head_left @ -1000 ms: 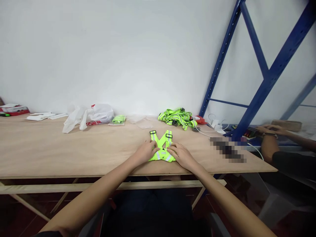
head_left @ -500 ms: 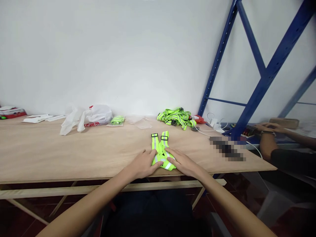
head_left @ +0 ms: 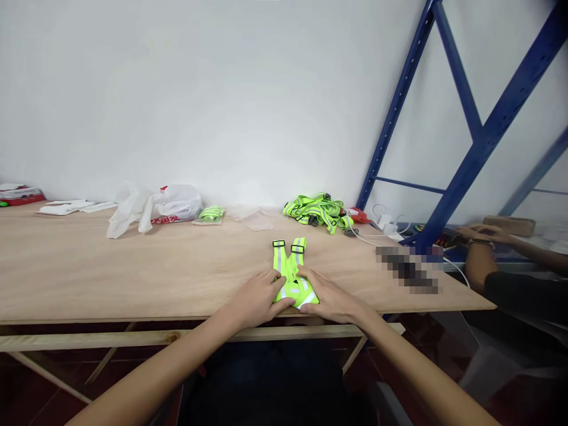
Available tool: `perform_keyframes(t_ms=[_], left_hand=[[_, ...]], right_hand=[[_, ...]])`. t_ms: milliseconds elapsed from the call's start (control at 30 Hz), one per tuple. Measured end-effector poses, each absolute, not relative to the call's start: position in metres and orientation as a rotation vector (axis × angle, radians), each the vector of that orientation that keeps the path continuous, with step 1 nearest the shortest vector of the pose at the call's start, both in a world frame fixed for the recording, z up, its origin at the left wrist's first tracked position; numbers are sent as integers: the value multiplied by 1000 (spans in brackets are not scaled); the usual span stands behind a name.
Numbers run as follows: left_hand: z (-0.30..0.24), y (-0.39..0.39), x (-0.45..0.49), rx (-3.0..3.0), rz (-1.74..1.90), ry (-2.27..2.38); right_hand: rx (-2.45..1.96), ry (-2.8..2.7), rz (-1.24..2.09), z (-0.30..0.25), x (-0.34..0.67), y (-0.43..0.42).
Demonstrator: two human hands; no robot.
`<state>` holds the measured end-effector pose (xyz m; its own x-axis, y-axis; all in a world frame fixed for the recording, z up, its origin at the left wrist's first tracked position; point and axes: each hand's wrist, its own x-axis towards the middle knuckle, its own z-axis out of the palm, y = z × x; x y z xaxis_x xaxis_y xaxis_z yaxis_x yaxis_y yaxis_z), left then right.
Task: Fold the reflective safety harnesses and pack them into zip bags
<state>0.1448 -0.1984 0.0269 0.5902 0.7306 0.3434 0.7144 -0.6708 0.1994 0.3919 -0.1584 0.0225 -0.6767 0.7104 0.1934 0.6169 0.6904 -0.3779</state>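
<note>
A neon-yellow reflective vest (head_left: 290, 278) with grey stripes lies folded near the front edge of the wooden table (head_left: 133, 272). Its two strap ends with black buckles point away from me, side by side. My left hand (head_left: 260, 296) grips the vest's left side, fingers on top and thumb at its lower edge. On the other side my right hand (head_left: 328, 297) holds it the same way. Both hands pinch the folded lower part between them.
A heap of more reflective vests (head_left: 317, 212) lies at the back by the wall, with a bagged one (head_left: 210, 215), clear bags (head_left: 252, 219) and a white plastic bag (head_left: 168, 207). Chargers and cables (head_left: 386, 228) sit right. Another person's arms (head_left: 483, 248) work beside a blue rack (head_left: 470, 142).
The vest's straps went from a crossed X shape to lying parallel and close together. My hands slid nearer the table's front edge and closed in on the vest's lower part.
</note>
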Motion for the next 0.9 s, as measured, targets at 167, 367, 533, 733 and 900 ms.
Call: perform_keyframes(t_ms=[167,367,533,733,900], left_hand=[[25,-200,146,2742,582,1284],[31,-210,143,2779,564,1236],[32,-218,144,2808,540,1240],[32,-228,149,2808,468,1311],[34,-226,146,2777,467,1285]], right_hand=[[-1072,-2617,442,24,388,-163],[-1089,-2627,330,22,385,-177],[-1025,-2639,193,17,383,-186],[-914,-2567,-58,-11,389,-193],[-840,-2507,-89,-14,390,-193]])
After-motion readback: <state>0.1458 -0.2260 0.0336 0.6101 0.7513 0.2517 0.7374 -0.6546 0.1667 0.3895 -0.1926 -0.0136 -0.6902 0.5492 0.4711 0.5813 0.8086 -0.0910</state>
